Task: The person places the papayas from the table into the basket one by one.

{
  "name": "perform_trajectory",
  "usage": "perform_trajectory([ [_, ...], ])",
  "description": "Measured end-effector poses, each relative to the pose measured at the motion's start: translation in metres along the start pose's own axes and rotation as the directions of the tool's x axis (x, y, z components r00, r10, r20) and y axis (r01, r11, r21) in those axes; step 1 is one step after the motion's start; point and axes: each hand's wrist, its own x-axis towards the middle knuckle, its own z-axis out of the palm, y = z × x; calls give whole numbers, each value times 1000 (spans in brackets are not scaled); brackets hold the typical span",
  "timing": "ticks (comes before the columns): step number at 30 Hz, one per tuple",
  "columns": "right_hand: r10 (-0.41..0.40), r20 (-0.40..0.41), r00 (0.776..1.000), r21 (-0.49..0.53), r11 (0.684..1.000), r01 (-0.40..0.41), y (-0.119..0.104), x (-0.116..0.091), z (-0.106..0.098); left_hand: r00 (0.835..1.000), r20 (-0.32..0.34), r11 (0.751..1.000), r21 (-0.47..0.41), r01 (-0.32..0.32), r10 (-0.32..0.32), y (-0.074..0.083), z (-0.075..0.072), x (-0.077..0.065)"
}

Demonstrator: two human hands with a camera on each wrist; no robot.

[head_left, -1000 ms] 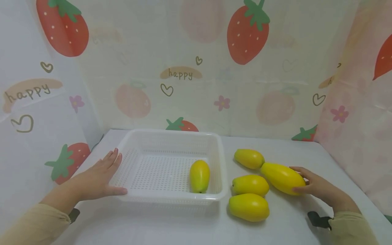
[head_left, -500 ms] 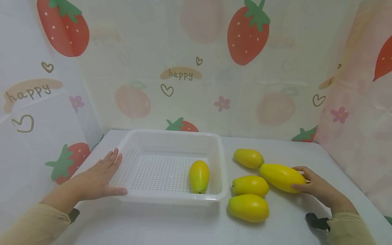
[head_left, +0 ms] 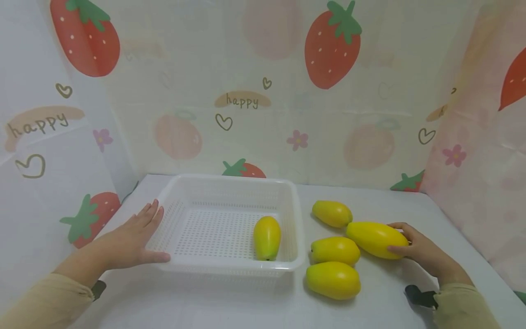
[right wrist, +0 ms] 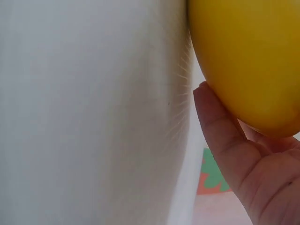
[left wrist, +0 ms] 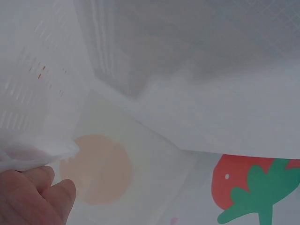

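Note:
In the head view my right hand (head_left: 425, 250) grips the right end of a large yellow papaya (head_left: 376, 240), thumb on the near side and fingers on the far side. The right wrist view has the thumb (right wrist: 220, 122) against the rounded end of this papaya (right wrist: 253, 61). My left hand (head_left: 129, 240) rests with straight, spread fingers on the left rim of a white perforated basket (head_left: 230, 264), its thumb along the front corner. In the left wrist view, fingers (left wrist: 61, 199) lie at the basket's rim. Inside the basket, toward the right, sits one papaya (head_left: 267, 238).
Right of the basket lie three smaller papayas: one at the back (head_left: 332, 214), one in the middle (head_left: 334, 250) and one in front (head_left: 333, 280). The held papaya's tip meets the back one. Printed cloth walls (head_left: 287, 114) enclose the white table (head_left: 230, 304).
My right hand and the papaya in it have shifted slightly left, and the papaya has turned to lie more level across the view. My left hand and the basket have stayed put.

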Motion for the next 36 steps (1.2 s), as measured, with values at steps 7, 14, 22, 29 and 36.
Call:
perform_trajectory([
  [7,-13,-25,1000,-26,1000,13,0,0,0,1000,-2,1000,11,4,-4,-2,2,1],
  [14,-16,-27,1000,-46,999,14,1,-2,-1,1000,0,1000,6,3,-3,-2,1,0],
  [22,-66,-72,995,-97,994,58,-2,-8,-8,1000,3,1000,6,6,-6,-2,1,0],
  [29,-198,-104,975,-108,977,186,-15,-13,-19,1000,2,1000,1,1,-1,-2,1,0],
  [36,-304,-110,946,-81,952,296,-38,-13,-26,1000,1,1000,-5,-1,1,-2,1,1],
])
